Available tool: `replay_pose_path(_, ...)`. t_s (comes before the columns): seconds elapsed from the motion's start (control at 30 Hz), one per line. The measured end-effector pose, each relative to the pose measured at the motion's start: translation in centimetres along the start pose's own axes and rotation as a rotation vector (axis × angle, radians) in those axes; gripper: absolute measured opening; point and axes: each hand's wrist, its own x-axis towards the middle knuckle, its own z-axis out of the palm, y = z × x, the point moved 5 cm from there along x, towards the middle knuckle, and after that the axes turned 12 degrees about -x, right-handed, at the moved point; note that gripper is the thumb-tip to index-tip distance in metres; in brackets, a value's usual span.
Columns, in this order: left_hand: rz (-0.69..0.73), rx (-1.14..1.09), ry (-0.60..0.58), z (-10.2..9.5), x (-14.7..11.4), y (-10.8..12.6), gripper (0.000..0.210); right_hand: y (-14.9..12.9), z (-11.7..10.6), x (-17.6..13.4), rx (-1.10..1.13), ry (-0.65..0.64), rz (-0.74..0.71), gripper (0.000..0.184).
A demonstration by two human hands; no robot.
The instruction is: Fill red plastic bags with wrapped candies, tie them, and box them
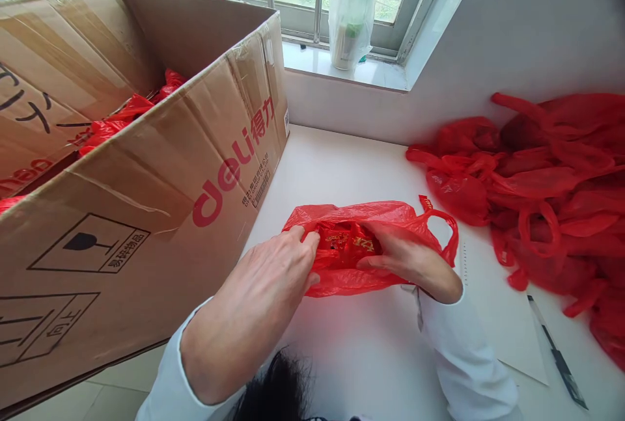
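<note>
A red plastic bag (361, 212) lies on the white table in front of me with its mouth facing up. Inside it sit red packets with gold lettering (342, 239). My left hand (278, 265) is closed on the bag's left edge, fingertips curled over the rim of the opening. From the right, my right hand (407, 257) reaches into the mouth, its thumb spread away from the fingers, which the plastic partly hides. A handle loop of the bag stands up beyond my right wrist.
On the left a large cardboard box (219, 148) holds more red bags (129, 112). A heap of red plastic bags (547, 174) covers the table's right side. Nearby are white paper (508, 323) and a pen (559, 353). A plastic-wrapped bottle (352, 14) stands on the windowsill.
</note>
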Motion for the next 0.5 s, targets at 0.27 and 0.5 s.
replay_pose_path(0.27, 0.292, 0.086, 0.481, -0.5, -1.8, -0.6, 0.041, -1.4, 3.6, 2.1, -0.128, -0.113, -0.041, 0.024)
replay_pose_path(0.5, 0.188, 0.072, 0.383, 0.1, -1.5, -1.1, 0.049, -3.2, 1.8, 0.5, 0.137, -0.086, -0.107, 0.028)
